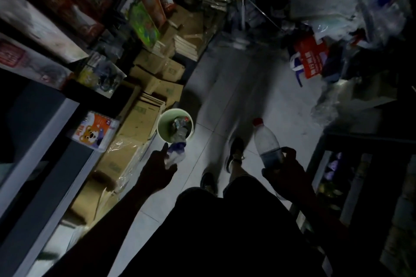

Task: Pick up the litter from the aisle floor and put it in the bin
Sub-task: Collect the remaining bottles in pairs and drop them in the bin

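A round green bin [162,124] stands on the aisle floor beside the cardboard boxes, with crumpled plastic bottles inside it. My left hand [155,170] holds a crushed clear bottle with a blue label [176,152] just in front of the bin's near rim. My right hand [284,170] grips the lower part of a clear plastic bottle with a red cap [266,139], held upright over the floor to the right of the bin. Both hands are dark and their fingers are hard to make out.
Flattened and stacked cardboard boxes [144,119] line the left side under shelves of goods. A red and white bag [311,60] and piles of plastic wrap [326,105] lie at the right. My feet [235,153] are on the pale tiled floor [236,87]. A dark shelf unit [360,175] stands at right.
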A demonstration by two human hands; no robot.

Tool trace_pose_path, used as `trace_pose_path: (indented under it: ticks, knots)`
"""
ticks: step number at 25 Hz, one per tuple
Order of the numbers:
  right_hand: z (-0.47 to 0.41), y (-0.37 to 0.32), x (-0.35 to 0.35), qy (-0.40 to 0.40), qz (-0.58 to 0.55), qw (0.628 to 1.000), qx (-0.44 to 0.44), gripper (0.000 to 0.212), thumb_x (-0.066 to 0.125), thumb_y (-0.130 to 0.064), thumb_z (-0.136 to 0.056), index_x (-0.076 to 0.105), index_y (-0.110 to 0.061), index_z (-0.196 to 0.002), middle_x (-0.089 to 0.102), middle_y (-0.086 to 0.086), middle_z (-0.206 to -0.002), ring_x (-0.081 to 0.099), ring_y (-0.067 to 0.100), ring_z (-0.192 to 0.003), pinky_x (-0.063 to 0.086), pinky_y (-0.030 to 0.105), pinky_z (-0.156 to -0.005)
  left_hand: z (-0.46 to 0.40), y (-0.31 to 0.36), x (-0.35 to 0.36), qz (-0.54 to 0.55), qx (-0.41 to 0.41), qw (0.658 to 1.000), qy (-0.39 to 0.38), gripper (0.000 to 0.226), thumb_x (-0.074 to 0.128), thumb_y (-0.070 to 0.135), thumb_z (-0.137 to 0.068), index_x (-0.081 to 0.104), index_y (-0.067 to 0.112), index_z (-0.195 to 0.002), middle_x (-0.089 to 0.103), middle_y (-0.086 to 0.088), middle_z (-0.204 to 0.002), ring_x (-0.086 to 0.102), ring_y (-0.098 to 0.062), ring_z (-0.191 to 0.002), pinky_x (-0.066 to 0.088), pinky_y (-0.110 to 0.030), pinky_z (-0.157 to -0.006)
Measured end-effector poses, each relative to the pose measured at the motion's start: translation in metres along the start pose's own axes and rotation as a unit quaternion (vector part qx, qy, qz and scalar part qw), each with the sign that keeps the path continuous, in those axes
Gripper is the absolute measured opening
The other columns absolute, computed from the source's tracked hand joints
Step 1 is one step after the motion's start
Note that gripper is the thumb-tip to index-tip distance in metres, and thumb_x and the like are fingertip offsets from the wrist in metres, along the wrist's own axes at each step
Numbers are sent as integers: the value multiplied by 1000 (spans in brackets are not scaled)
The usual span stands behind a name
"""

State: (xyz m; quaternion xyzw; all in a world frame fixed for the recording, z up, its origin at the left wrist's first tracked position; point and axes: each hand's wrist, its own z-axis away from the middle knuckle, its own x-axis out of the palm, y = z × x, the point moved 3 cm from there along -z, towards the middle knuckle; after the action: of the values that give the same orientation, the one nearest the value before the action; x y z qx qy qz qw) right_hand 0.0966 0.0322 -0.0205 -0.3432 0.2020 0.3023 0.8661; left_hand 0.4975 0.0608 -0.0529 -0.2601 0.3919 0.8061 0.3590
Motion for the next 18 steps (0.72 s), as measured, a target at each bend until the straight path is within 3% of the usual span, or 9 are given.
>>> trace_pose_path:
  ticks: [2,4,8,10,12,13,15,17,18]
  knots:
    - [-38,-33,-9,-47,-22,999,-8,87,80,-42,-57,25,-36,-125,63,-2,-98,64,15,-77,43,29,-57,-18,10,-6,26,-26,999,27,60,71,35,-90,45,23,-143,68,1,-118,69,-21,-101,56,-37,-88]
    - [-72,-66,-9,-67,-21,997,-35,83,72,-52,-48,23,-39,-114,62,-3,-92,63,14,-73,41,26,-56,-33,17,-11,61,-78,993,66,45,73,37,-89,49,24,-125,72,2,-112,71,-23,-95,57,-38,-84]
    - [-122,-112,12,-148,59,985,-71,71,79,-42,-72,35,-31,-127,60,-10,-96,59,9,-76,41,20,-59,-56,20,-12,118,-172,973,98,28,73,30,-88,60,18,-110,74,-5,-105,73,-27,-84,59,-45,-81]
    - [-144,-124,35,-188,80,977,-57,69,75,-52,-66,37,-36,-122,63,-11,-90,61,1,-65,41,17,-52,-73,14,-10,100,-166,973,125,21,72,18,-89,66,9,-107,73,-11,-103,70,-33,-87,57,-46,-85]
    - [-160,-129,67,-215,72,973,-30,78,74,-54,-68,38,-32,-134,64,-11,-90,62,-2,-61,41,13,-49,-93,3,-4,108,-178,970,129,18,72,11,-88,67,3,-104,72,-13,-99,70,-32,-84,57,-42,-80]
    - [-167,-128,88,-235,65,970,-8,76,75,-50,-75,40,-26,-138,65,-10,-91,64,-2,-63,45,14,-50,-106,-4,-1,140,-204,962,119,18,71,12,-89,66,6,-105,73,-10,-94,71,-28,-76,59,-37,-73]
    - [-186,-125,136,-270,44,960,56,65,71,-44,-80,50,-13,-133,69,1,-93,71,14,-77,58,30,-64,-137,-24,12,178,-264,944,83,24,70,23,-90,63,14,-111,71,-5,-90,70,-23,-72,57,-30,-67]
    - [-207,-124,185,-289,19,952,99,57,66,-44,-77,61,-6,-119,73,7,-91,73,25,-80,62,47,-83,-172,-51,29,181,-274,943,63,30,69,32,-91,62,13,-114,71,-8,-94,71,-30,-83,59,-40,-78]
    - [-218,-126,208,-294,-2,949,115,55,66,-44,-76,63,-5,-115,74,5,-86,73,21,-73,62,48,-81,-189,-63,38,176,-262,947,64,31,69,34,-92,63,11,-112,72,-9,-96,72,-32,-82,60,-44,-78]
